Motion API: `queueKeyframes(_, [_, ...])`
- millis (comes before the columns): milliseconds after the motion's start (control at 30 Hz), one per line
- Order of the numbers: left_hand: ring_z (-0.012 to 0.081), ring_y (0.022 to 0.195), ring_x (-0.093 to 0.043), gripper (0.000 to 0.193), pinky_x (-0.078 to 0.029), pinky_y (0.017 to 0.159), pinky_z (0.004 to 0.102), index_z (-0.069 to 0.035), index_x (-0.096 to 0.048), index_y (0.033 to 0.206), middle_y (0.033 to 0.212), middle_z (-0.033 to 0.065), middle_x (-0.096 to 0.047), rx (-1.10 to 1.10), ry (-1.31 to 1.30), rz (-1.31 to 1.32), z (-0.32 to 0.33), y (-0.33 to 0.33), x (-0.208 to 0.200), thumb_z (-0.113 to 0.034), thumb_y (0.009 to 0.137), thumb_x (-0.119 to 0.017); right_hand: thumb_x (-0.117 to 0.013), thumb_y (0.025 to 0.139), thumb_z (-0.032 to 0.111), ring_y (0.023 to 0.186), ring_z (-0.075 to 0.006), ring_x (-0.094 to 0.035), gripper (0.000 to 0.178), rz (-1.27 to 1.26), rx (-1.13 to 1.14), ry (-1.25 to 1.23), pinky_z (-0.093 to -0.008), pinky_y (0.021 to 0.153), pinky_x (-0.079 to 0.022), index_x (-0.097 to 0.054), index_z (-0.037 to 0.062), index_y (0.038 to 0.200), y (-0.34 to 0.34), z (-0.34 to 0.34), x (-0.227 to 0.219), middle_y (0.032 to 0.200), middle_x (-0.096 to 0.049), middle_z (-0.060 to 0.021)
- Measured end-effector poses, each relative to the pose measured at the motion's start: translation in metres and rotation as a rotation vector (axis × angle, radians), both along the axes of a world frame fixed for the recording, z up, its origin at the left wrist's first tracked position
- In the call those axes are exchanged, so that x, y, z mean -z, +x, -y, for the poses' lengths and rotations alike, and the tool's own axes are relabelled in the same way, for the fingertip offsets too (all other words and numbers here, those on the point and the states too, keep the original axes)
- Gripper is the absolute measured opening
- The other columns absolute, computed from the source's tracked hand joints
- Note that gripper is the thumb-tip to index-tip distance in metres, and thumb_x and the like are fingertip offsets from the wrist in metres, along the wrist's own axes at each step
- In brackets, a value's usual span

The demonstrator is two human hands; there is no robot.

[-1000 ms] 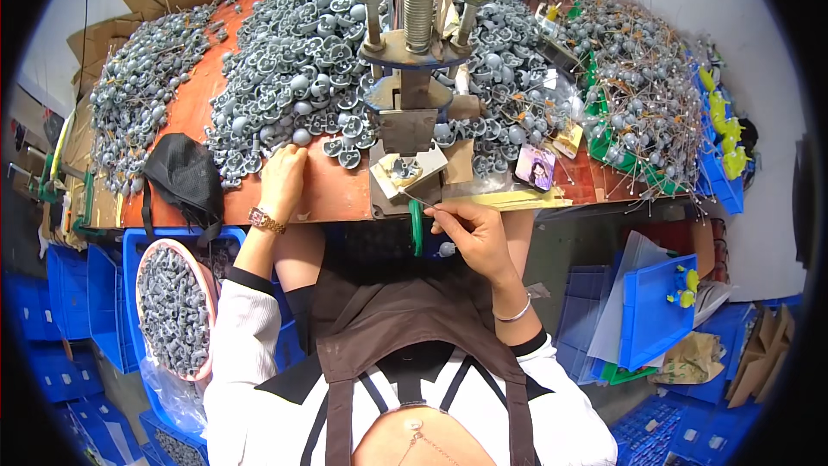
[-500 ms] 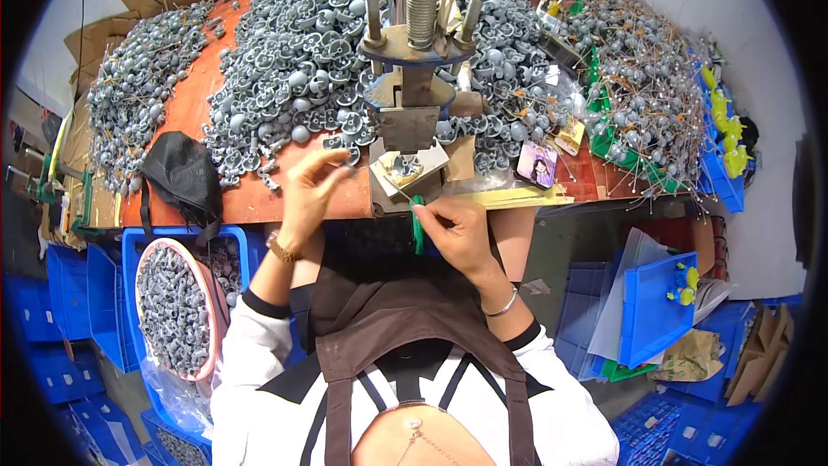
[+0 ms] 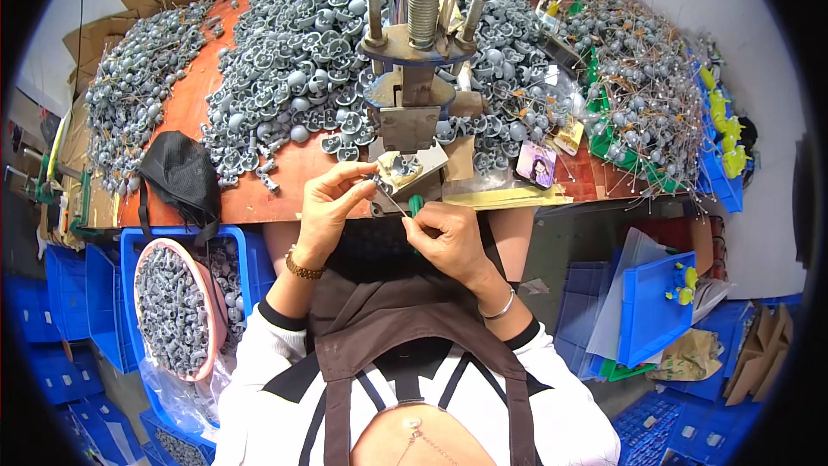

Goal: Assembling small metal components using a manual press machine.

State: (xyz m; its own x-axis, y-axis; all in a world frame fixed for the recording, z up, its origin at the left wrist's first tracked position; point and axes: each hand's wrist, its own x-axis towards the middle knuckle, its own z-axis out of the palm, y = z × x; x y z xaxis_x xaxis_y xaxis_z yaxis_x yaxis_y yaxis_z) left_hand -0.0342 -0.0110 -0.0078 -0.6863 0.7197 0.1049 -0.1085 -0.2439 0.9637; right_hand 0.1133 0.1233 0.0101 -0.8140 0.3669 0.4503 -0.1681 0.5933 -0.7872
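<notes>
In front of a metal press [image 3: 412,125], both my hands are raised close together at the table's near edge. My left hand [image 3: 330,207] pinches a small grey plastic piece [image 3: 377,179] between thumb and fingertips. From that piece a thin wire [image 3: 392,200] slants down to my right hand [image 3: 446,240], whose thumb and forefinger are closed on its other end. Just beyond my hands, a grey part [image 3: 404,168] lies in the pale fixture [image 3: 429,162] beneath the press head. A green object [image 3: 417,204] hangs beside my right fingers, partly hidden by them.
Behind the press rises a large heap of grey half-shells [image 3: 293,60]. Wired grey balls are piled left [image 3: 129,95] and right [image 3: 642,78]. A black cap [image 3: 181,177] lies left. Below it stands a pink basket [image 3: 216,311] of grey parts. Blue trays [image 3: 660,302] stand right.
My left hand has moved down and right toward the wire, its fingers now closed on the small grey piece. My right hand has dropped slightly, still pinching the wire.
</notes>
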Motion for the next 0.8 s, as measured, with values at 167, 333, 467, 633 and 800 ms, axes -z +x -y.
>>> queueKeyframes(167, [0.0090, 0.086, -0.062, 0.028, -0.050, 0.077, 0.0221, 0.000, -0.063, 0.112, 0.102, 0.0051, -0.066, -0.012, 0.058, 0.145, -0.003, 0.003, -0.001, 0.002, 0.084, -0.065, -0.066, 0.076, 0.001, 0.044, -0.0177, -0.041, 0.020, 0.015, -0.039, -0.010, -0.0315, 0.045, -0.032, -0.053, -0.0022, 0.061, 0.005, 0.000, -0.009, 0.054, -0.046, -0.0086])
queueKeyframes(333, [0.0105, 0.088, -0.061, 0.030, -0.049, 0.075, 0.0229, 0.001, -0.061, 0.114, 0.104, 0.0081, -0.066, 0.007, 0.035, -0.057, -0.001, 0.005, -0.005, 0.001, 0.084, -0.064, -0.066, 0.076, 0.001, 0.045, -0.0164, -0.043, 0.019, 0.066, -0.076, -0.022, -0.0306, 0.045, -0.033, -0.055, -0.0025, 0.061, 0.008, -0.003, -0.012, 0.054, -0.047, -0.0080])
queueKeyframes(467, [0.0100, 0.086, -0.061, 0.029, -0.049, 0.076, 0.0224, 0.001, -0.061, 0.113, 0.105, 0.0084, -0.066, 0.042, -0.010, -0.021, 0.000, 0.008, -0.007, 0.002, 0.084, -0.063, -0.066, 0.078, 0.001, 0.047, -0.0143, -0.045, 0.014, 0.007, -0.073, -0.102, -0.0289, 0.046, -0.033, -0.059, -0.0027, 0.066, 0.005, -0.002, -0.009, 0.055, -0.049, -0.0079])
queueKeyframes(633, [0.0128, 0.092, -0.061, 0.024, -0.049, 0.081, 0.0248, 0.001, -0.065, 0.109, 0.103, 0.0049, -0.065, 0.147, 0.053, 0.076, -0.003, 0.025, -0.008, 0.002, 0.085, -0.063, -0.062, 0.087, 0.011, 0.048, -0.0162, -0.049, 0.016, 0.055, -0.017, -0.287, -0.0291, 0.046, -0.036, -0.063, -0.0008, 0.075, -0.004, 0.002, 0.004, 0.059, -0.054, -0.0055])
queueKeyframes(800, [0.0232, 0.097, -0.060, 0.019, -0.047, 0.083, 0.0328, 0.000, -0.070, 0.098, 0.104, 0.0118, -0.066, 0.034, -0.035, -0.887, -0.005, 0.032, -0.022, 0.002, 0.079, -0.065, -0.058, 0.094, 0.019, 0.051, -0.0051, -0.048, 0.012, 0.180, -0.325, -1.535, -0.0172, 0.045, -0.033, -0.058, 0.0080, 0.100, -0.003, -0.013, 0.016, 0.068, -0.058, 0.0005])
